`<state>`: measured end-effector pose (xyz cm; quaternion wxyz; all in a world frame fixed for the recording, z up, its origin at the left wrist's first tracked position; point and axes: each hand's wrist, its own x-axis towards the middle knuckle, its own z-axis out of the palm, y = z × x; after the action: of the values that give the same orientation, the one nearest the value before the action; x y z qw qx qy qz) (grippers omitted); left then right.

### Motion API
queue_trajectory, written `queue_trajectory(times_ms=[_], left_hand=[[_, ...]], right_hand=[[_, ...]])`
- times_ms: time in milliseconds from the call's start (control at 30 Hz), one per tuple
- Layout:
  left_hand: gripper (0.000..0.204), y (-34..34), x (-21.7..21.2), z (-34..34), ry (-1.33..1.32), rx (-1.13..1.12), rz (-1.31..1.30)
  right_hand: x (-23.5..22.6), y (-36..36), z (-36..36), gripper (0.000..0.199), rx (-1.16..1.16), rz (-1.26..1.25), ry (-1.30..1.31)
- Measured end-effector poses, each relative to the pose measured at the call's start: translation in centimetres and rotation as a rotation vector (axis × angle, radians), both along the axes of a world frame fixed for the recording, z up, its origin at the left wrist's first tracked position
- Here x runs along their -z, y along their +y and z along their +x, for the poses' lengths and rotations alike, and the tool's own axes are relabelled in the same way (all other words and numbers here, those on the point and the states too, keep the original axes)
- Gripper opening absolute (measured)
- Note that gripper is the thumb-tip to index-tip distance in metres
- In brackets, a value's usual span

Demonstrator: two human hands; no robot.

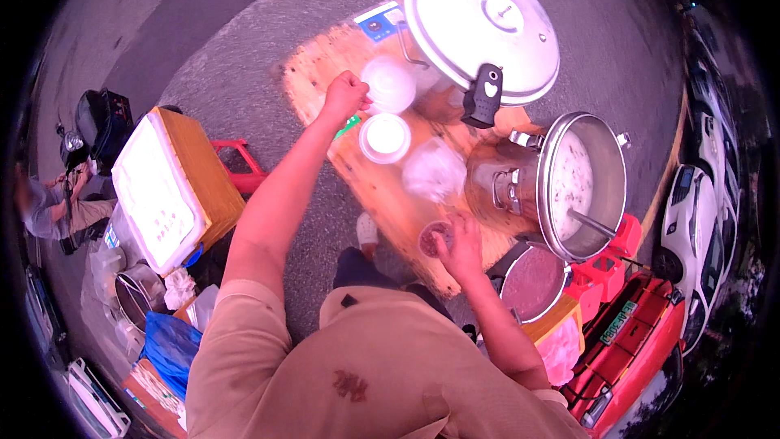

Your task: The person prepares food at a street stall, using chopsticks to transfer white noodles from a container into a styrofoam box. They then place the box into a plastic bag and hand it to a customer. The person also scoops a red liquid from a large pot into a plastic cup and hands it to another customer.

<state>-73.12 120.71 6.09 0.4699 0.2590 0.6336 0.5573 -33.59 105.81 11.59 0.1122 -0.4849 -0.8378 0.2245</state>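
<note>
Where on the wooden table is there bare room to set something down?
Bare wood shows at the wooden table's far-left corner, between the left hand and blue card, and along the left edge, between white tub and dark-filled cup. Crowded rightward: plastic bag, tall pot, silver lid.

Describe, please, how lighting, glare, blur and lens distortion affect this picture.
Head view: pinkish cast, with bright highlights on the pot lid, the white box top and the round translucent container at the left hand; head view: parked cars curve along the dark fisheye rim; head view: the plastic bag looks soft, though I cannot tell whether that is blur.
</note>
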Motion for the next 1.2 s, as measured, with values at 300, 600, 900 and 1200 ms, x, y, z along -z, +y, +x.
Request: queue_trajectory(times_ms=[300,600,900,1200], left_hand=[[0.018,-1.6,-0.8,1.5,0.419,-0.141,0.153],[0.026,-9.4,-6.3,0.7,0.719,-0.055,0.458],[0.019,-10.4,-5.4,-0.2,0.776,0.058,0.448],[0.019,-8.8,-2.3,-2.4,0.409,0.190,0.251]], right_hand=[[-1.0,8.6,-8.1,0.024,0.362,-0.524,0.697],[-8.7,14.6,-21.1,0.037,0.324,-1.361,1.122],[-6.0,17.2,-22.9,0.006,0.316,-1.371,1.103],[-5.8,16.1,-21.5,0.003,0.333,-1.238,1.174]])
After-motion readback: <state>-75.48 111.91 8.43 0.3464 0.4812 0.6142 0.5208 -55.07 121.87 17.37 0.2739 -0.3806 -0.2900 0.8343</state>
